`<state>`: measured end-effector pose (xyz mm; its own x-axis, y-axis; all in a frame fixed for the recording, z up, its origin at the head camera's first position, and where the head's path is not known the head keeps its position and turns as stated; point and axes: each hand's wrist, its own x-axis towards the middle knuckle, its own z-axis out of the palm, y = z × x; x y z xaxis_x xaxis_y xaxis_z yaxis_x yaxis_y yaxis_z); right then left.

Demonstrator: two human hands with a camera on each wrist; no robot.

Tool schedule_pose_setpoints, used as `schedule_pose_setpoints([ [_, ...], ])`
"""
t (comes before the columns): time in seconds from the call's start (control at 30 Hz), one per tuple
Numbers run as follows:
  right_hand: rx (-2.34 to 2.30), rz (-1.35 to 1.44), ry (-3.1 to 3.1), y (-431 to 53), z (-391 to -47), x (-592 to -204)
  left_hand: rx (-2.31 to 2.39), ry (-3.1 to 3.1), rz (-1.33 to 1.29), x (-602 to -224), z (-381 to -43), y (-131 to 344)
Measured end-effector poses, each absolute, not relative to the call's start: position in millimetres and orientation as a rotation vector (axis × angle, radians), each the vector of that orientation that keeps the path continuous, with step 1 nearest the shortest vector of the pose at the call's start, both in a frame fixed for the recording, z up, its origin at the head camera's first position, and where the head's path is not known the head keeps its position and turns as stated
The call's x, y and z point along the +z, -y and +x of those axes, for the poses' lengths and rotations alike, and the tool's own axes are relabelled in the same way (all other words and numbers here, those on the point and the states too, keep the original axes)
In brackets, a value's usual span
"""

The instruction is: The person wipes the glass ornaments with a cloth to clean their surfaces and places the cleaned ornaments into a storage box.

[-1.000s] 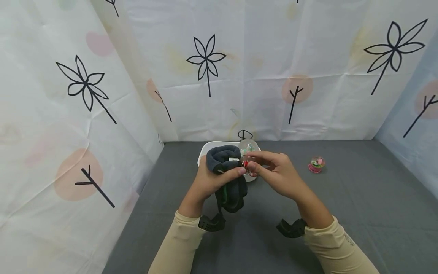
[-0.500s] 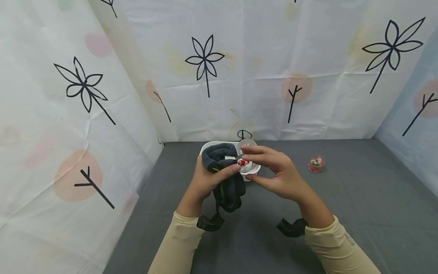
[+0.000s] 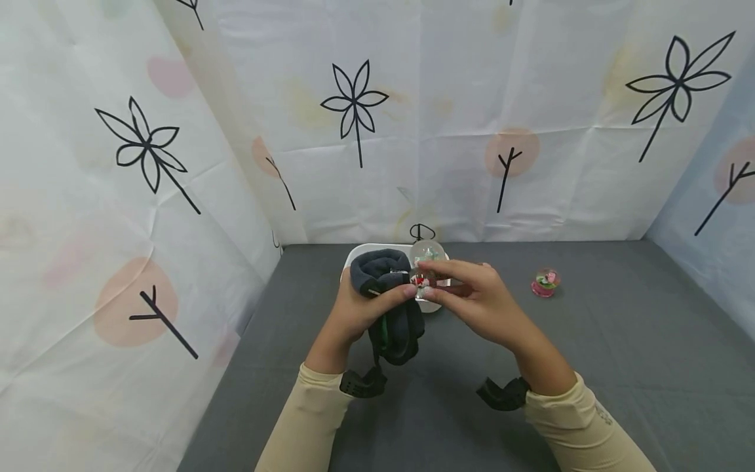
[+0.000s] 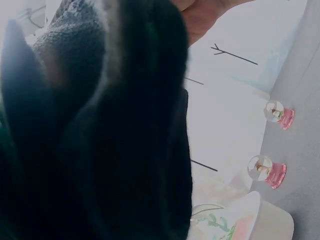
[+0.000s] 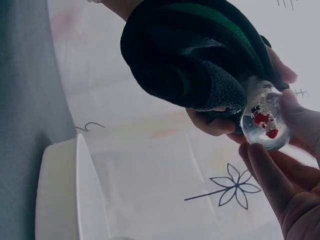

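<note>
My left hand [image 3: 354, 308] grips a bunched, dark blue-grey cloth [image 3: 383, 269]. Part of the cloth hangs below the hand and shows green edging. A small snow globe [image 5: 265, 120] with red and white figures inside sits against the cloth, its lower end tucked in there. The left thumb lies along the globe [image 3: 421, 280] in the head view. My right hand [image 3: 480, 301] pinches the clear ball from the other side between thumb and fingertips. Most of the left wrist view is filled by the cloth [image 4: 135, 125], which hides the held globe.
Behind the hands stands a white tub [image 3: 354, 254], with a larger snow globe [image 3: 428, 250] at its right side. Another small globe on a pink base [image 3: 545, 283] stands on the grey tabletop to the right. The left wrist view also shows a second pink-based globe [image 4: 267, 171].
Half a second ago the right fingers were spread off the ball; they pinch it again now, as they did one second ago. The left hand keeps its grip on the cloth.
</note>
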<state>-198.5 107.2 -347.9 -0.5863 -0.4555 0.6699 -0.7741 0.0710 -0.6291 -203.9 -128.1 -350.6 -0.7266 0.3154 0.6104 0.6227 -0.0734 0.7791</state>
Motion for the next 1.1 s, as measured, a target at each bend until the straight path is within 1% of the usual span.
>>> schedule_pose_setpoints([
  [0.2,1.609,1.091,2.221,-108.9,-198.3,-347.7,-1.838,2.013,-1.023,-350.5,-201.8,127.3],
  [0.37,1.702,1.05,2.243,-109.1,-196.5,-347.3,-1.809,2.009,-1.045,-349.9,-201.5,127.7],
  [0.5,1.685,1.087,2.177,-108.3,-196.0,-348.0,-1.808,1.997,-1.055,-348.3,-200.8,128.8],
  [0.63,1.615,1.187,2.054,-108.1,-196.3,-349.0,-1.799,1.977,-1.075,-346.7,-200.8,129.4],
  [0.8,1.498,1.312,1.924,-107.4,-197.6,-347.5,-1.789,1.944,-1.039,-346.7,-200.9,130.6],
  [0.93,1.422,1.33,1.876,-105.7,-198.3,-346.6,-1.802,1.943,-1.009,-346.8,-200.2,131.0],
  [1.1,1.433,1.329,1.882,-104.6,-197.4,-347.8,-1.721,1.985,-1.027,-345.7,-199.5,131.1],
])
